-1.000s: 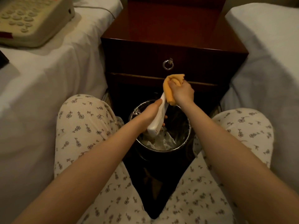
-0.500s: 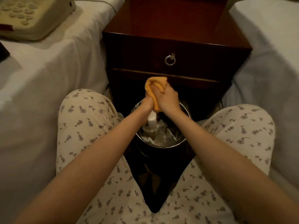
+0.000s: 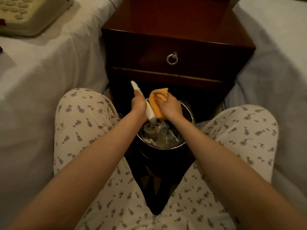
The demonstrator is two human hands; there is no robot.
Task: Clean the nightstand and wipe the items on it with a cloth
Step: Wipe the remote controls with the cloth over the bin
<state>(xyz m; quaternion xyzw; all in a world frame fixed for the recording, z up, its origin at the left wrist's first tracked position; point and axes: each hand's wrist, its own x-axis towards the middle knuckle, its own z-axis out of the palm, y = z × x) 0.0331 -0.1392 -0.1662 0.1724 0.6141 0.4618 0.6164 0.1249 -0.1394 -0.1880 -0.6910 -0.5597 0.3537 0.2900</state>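
Note:
A dark wooden nightstand [image 3: 177,22] stands between two beds, its top bare in view. My left hand [image 3: 138,103] grips a slim white remote-like device [image 3: 149,113] held above a metal waste bin [image 3: 188,112] in front of the nightstand. My right hand [image 3: 169,107] grips a bunched orange cloth [image 3: 157,103] pressed against the lower right side of the device. The device's top end [image 3: 134,84] sticks out past my left thumb.
A beige telephone [image 3: 25,12] lies on the white bed at the left. Another white bed [image 3: 274,55] flanks the right. The bin holds a cup and crumpled wrappers [image 3: 159,133]. The drawer has a ring pull [image 3: 172,58]. My knees bracket the bin.
The cloth slid from the device's top end down to its lower part. My left hand shifted left and tilted the device, so its top end now shows.

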